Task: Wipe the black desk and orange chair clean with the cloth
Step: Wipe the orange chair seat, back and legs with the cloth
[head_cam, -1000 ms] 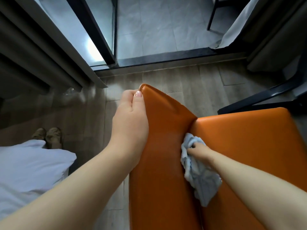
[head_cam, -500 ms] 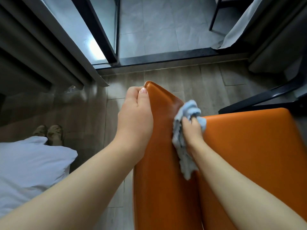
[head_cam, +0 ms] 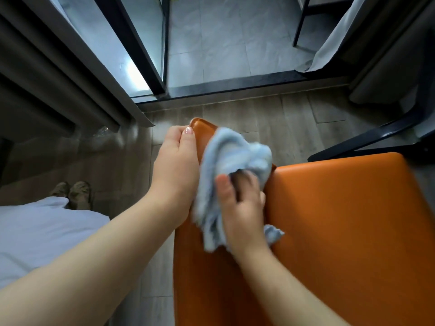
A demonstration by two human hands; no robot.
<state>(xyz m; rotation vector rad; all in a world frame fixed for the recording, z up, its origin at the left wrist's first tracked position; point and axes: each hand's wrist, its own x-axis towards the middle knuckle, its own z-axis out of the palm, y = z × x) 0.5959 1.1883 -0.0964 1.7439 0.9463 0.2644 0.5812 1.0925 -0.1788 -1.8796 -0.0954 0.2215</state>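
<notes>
The orange chair point(head_cam: 341, 231) fills the lower right, its seat to the right and its backrest running up the middle. My left hand point(head_cam: 176, 165) grips the top edge of the backrest. My right hand point(head_cam: 242, 208) is closed on a bunched light blue cloth point(head_cam: 230, 156) and presses it against the upper part of the backrest, right beside my left hand. The cloth is blurred with motion and hangs down below my palm. The black desk's top is out of sight.
A black frame point(head_cam: 367, 142), perhaps the desk's leg, crosses the wood floor at right. A sliding glass door point(head_cam: 146, 50) and dark threshold lie ahead. Grey curtains point(head_cam: 47, 74) hang at left, a white bed point(head_cam: 42, 234) and a pair of shoes point(head_cam: 73, 191) below them.
My right hand has wiped the cloth up the backrest, from the crease by the seat to near the top edge. My left hand has kept its hold.
</notes>
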